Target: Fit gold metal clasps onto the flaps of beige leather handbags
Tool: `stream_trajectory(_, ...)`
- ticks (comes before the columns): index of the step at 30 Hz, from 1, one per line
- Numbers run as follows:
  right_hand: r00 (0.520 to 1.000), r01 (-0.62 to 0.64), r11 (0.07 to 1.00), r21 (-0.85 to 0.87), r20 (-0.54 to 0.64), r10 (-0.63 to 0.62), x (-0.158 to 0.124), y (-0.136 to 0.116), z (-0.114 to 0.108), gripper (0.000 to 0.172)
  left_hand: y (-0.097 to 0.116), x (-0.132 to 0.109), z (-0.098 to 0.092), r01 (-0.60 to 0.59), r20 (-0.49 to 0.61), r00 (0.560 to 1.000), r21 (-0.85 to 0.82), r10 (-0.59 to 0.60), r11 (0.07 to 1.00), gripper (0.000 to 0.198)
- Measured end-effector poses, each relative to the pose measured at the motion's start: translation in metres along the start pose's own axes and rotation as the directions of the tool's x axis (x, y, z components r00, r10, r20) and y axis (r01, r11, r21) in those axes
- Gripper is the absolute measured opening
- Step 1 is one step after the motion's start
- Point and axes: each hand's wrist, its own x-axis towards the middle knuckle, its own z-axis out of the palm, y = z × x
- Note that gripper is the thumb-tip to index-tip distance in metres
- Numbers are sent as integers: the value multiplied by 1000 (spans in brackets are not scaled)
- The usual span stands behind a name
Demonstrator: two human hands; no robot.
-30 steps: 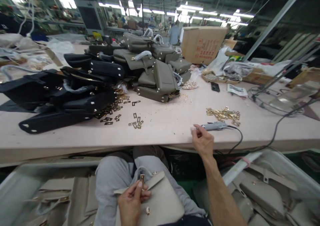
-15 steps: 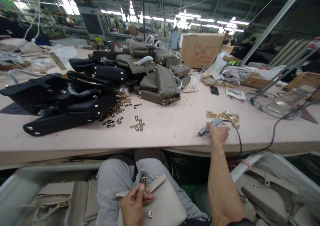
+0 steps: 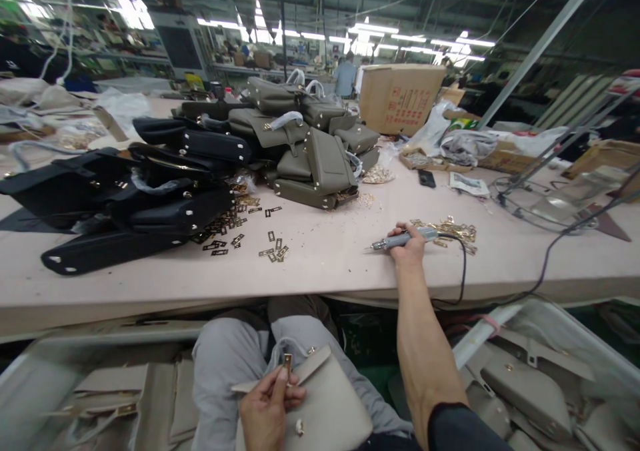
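Hands are split across two levels: the right hand is up on the pale table, the left hand down in the lap. A slim grey pen-shaped tool is wrapped by the right hand's curled fingers, thumb over the top. Its long axis is laid almost level along the table edge, narrow tip pointed left, and a dark cable is trailed from its rear end over the table lip. The beige bag is laid on the grey-trousered lap, below and to the left of the tool and well apart from it, with the table edge between. A small gold clasp at the bag's flap is pinched upright between left thumb and fingertips, the rest of that hand half closed against the smooth, matte, leather-like surface. Just beyond the right hand a tangled heap of gold fittings is seen. Flat little plates are scattered further left, beside stacked black bags and olive bags — stiff, boxy, studded with pale rivets.
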Motion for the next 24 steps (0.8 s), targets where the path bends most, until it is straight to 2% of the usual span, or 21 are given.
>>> stream_trajectory(5, 999, 1, 996, 91, -41, 2, 17, 19, 25, 15, 1, -1, 1, -3, -14, 1000, -6, 2, 1000, 66)
stream_trajectory(11, 996, 3, 997, 72, -84, 3, 22, 35, 48, 16, -6, 6, -1, -7, 6, 1000, 2, 7, 1000, 62)
stream_trajectory(15, 994, 32, 999, 42, -110, -27, 19, 43, 53, 20, -9, 8, -1, -5, 3, 1000, 6, 5, 1000, 63)
stream_trajectory(24, 991, 55, 998, 37, -126, -50, 17, 47, 52, 16, -8, 8, 0, 0, 7, 1000, -7, 0, 1000, 60)
